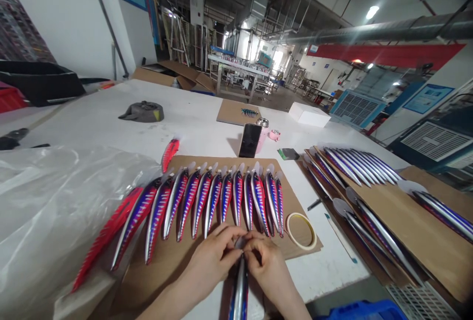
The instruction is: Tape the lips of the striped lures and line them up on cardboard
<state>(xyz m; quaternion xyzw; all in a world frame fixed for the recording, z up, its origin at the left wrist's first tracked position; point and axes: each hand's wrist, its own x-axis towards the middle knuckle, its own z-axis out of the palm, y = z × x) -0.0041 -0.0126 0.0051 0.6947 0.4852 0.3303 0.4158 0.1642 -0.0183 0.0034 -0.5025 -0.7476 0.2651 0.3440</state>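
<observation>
My left hand [214,258] and my right hand [264,261] meet at the near edge of a brown cardboard sheet [173,256]. Both pinch the far end of one long fishing lure [240,288], silver with blue and red stripes, which points toward me. Just beyond my fingers lies a row of several similar striped lures [214,197] side by side on the cardboard. A roll of tape [301,230] lies on the cardboard right of my right hand. One red lure [170,153] lies apart beyond the row.
A clear plastic bag [55,211] covers the table's left side. More lures on cardboard sheets [399,211] lie at right. A black phone [250,140], a pink cup [263,135], a white box [308,114] and a grey tool [142,112] stand farther back.
</observation>
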